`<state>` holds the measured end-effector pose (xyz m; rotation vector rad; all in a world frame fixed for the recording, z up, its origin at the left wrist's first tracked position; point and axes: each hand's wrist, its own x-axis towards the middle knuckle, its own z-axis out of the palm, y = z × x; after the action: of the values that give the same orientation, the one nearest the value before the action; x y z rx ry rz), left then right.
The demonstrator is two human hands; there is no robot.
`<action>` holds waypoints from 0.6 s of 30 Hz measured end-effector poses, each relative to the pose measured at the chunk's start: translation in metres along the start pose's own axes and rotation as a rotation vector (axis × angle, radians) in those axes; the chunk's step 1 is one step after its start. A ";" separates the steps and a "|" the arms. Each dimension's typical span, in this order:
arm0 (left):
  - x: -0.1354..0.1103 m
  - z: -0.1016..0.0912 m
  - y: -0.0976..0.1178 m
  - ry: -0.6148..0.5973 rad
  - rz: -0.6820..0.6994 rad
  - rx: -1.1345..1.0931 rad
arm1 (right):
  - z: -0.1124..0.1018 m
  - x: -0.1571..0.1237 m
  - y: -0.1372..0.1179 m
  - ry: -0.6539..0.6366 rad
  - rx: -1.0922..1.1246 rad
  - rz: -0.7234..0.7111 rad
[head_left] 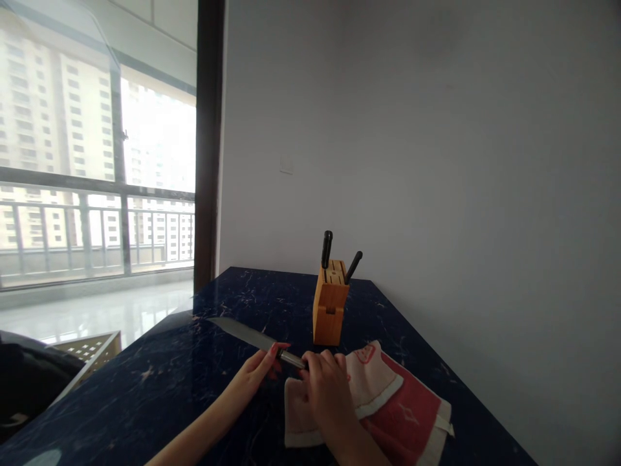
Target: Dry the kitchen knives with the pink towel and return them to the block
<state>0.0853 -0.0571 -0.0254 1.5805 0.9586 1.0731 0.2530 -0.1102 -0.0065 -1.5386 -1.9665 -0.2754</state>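
Note:
A kitchen knife [247,334] with a broad grey blade lies in my hands above the dark table, its tip pointing to the far left. My left hand [259,366] pinches it where the blade meets the handle. Around the rear end of the metallic handle, my right hand [326,382] is closed. Beneath and beside the right hand spreads a red and white towel [407,414], partly folded over, with some of it hidden by that hand and forearm. A wooden knife block [330,310] stands upright just beyond my hands, with two black-handled tools in its slots.
The dark blue marbled table [272,291] reaches to a grey wall [436,162] behind and on the right. On the left are a large window [97,129] and a dark object [33,375] beside a perforated light panel [92,356], below the table's edge.

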 end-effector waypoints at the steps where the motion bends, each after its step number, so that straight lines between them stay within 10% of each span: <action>1: 0.002 -0.001 -0.003 0.030 -0.020 0.003 | -0.001 0.001 0.001 -0.001 -0.022 -0.010; 7: 0.004 -0.004 -0.008 0.172 -0.090 -0.016 | -0.012 0.006 0.009 -0.015 -0.068 -0.044; 18: 0.004 -0.007 -0.011 0.021 -0.103 -0.159 | -0.015 0.008 0.015 0.000 -0.086 -0.025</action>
<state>0.0792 -0.0486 -0.0338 1.3789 0.9342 1.0687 0.2711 -0.1070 0.0068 -1.5684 -1.9979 -0.3750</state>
